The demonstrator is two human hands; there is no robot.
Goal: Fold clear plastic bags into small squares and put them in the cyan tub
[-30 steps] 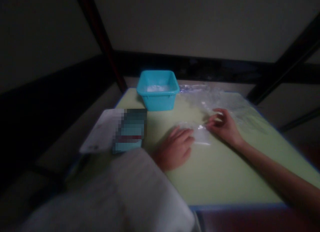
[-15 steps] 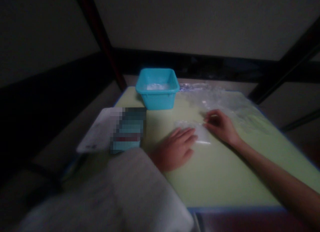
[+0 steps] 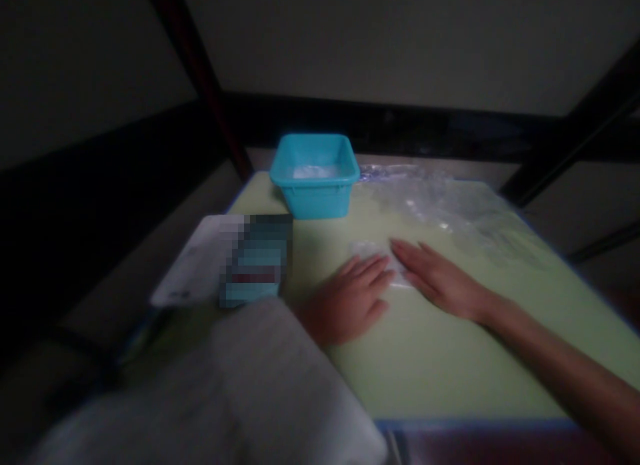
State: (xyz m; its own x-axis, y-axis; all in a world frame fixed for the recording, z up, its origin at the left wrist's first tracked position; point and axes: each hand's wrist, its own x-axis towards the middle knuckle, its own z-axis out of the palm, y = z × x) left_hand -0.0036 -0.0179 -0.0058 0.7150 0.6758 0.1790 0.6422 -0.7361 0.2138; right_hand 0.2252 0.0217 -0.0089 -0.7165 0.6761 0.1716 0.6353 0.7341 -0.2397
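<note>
A small clear plastic bag point(image 3: 367, 249) lies flat on the yellow-green tabletop point(image 3: 425, 371). My left hand point(image 3: 353, 298) rests palm down on its left part, fingers stretched out and slightly apart. From the right, my right hand point(image 3: 435, 275) lies flat across the bag's other side, its fingers extended toward the left fingertips. Both hands cover much of the bag, so what it contains, if anything, cannot be made out.
A turquoise plastic basket point(image 3: 317, 201) with pale contents stands at the back. Crumpled clear plastic point(image 3: 450, 205) spreads over the back right. At left lie a white flat object point(image 3: 193, 261) and a pixelated item point(image 3: 257, 258). Grey cloth point(image 3: 280, 385) fills the lower left.
My right hand has gone from a curled pinch at the bag's right edge to lying flat on it, a little lower and to the left. My left hand has stayed put.
</note>
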